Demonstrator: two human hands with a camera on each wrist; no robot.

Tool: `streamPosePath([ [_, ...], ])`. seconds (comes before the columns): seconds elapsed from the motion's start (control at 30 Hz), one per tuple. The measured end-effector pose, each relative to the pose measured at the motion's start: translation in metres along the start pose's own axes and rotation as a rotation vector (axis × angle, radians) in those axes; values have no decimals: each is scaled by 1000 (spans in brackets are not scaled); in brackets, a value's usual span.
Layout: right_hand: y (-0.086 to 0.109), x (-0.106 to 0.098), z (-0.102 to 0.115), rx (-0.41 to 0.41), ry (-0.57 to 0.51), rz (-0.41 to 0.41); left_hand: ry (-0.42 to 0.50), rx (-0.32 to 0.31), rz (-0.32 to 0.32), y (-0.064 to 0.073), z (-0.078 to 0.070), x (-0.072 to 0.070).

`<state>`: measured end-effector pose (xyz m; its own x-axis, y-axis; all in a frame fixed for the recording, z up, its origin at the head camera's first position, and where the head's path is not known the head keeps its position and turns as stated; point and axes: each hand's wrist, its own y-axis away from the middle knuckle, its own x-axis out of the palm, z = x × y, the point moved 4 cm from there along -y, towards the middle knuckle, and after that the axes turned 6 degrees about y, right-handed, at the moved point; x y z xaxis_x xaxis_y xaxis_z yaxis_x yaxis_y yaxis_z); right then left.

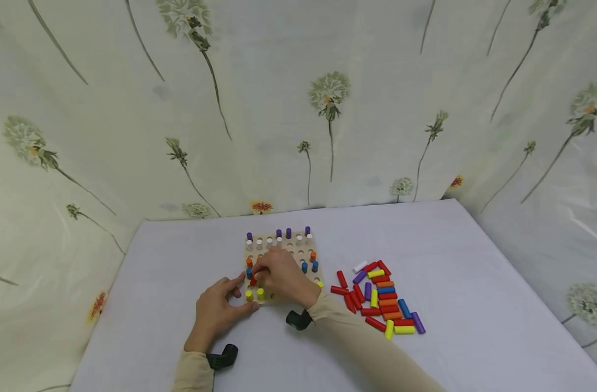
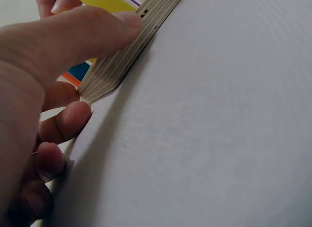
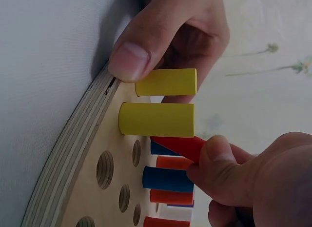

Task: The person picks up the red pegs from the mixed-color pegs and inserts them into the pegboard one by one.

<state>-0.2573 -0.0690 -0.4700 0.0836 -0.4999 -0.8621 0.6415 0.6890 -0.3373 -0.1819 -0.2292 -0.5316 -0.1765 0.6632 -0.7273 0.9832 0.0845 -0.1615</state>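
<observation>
A wooden pegboard (image 3: 87, 194) with rows of coloured pegs lies in front of me. My left hand (image 1: 216, 309) grips its near left corner, thumb along the front edge and fingers at the left side; the left wrist view shows the thumb against the layered edge (image 2: 114, 68). My right hand (image 1: 282, 273) pinches a red peg (image 3: 178, 148) between thumb and finger. That peg leans at a slant over the board's left side, its lower end hidden behind a yellow peg (image 3: 156, 119). Two yellow pegs stand in front of it, and a blue peg (image 1: 249, 274) stands just behind.
Right of the board lies a loose pile of pegs, among them a red peg (image 1: 375, 324), a purple peg (image 1: 418, 323) and a white peg (image 1: 360, 266). White pegs and purple pegs stand along the board's back rows. A flower-patterned cloth (image 1: 259, 109) hangs behind the table.
</observation>
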Motion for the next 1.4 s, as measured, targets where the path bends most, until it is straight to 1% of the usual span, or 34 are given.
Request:
streamPosePath([
  [0.2, -3, 5, 0, 3, 8, 32, -3, 17, -17, -1, -1, 1],
  [0.3, -4, 5, 3, -9, 12, 39, -3, 8, -15, -1, 0, 1],
  [0.43, -4, 9, 6, -20, 25, 71, -6, -1, -15, 0, 0, 1],
  [0.63, -5, 11, 15, -33, 67, 87, -8, 31, -37, 0, 1, 1],
  [0.8, -5, 14, 23, -55, 94, 115, -18, 40, -49, -1, 1, 1],
  [0.9, -5, 15, 22, -44, 105, 108, -19, 36, -44, -1, 1, 1],
  [1.13, -6, 14, 19, -22, 61, 115, -10, 37, -52, -1, 0, 2],
  [1.4, -8, 14, 22, -37, 117, 108, -8, 60, -63, -1, 2, 3],
])
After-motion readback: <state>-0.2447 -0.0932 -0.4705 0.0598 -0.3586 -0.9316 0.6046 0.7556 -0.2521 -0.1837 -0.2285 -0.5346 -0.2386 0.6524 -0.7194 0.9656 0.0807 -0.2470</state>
